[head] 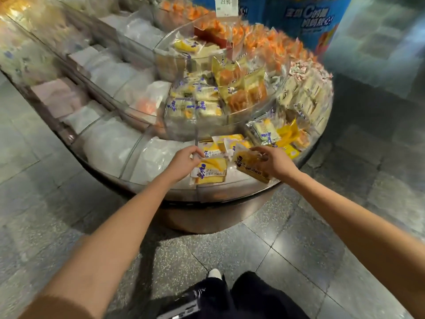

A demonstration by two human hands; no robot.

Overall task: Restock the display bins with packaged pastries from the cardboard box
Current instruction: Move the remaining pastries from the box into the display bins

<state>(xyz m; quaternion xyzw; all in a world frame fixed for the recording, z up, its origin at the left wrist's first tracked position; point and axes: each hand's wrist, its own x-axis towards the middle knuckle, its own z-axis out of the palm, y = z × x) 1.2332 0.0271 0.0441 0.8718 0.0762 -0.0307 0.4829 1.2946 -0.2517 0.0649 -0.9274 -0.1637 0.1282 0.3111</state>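
I stand at a rounded, tiered display of clear plastic bins (pixel 232 191). My left hand (pixel 184 163) pinches a packaged yellow cake slice (pixel 210 171) over the nearest lower bin. My right hand (pixel 272 162) grips another packaged yellow pastry (pixel 249 166) just to the right of it. More of the same yellow packs (pixel 226 143) lie in that bin behind my hands. No cardboard box is in view.
The upper bin (pixel 207 97) holds white-and-yellow cake packs and orange ones. Orange packets (pixel 271 44) fill the back ring, pale wrapped bars (pixel 303 90) the right. White bagged goods (pixel 110 143) fill the left bins. A blue promotional stand (pixel 308 17) rises behind. Grey floor tiles surround the display.
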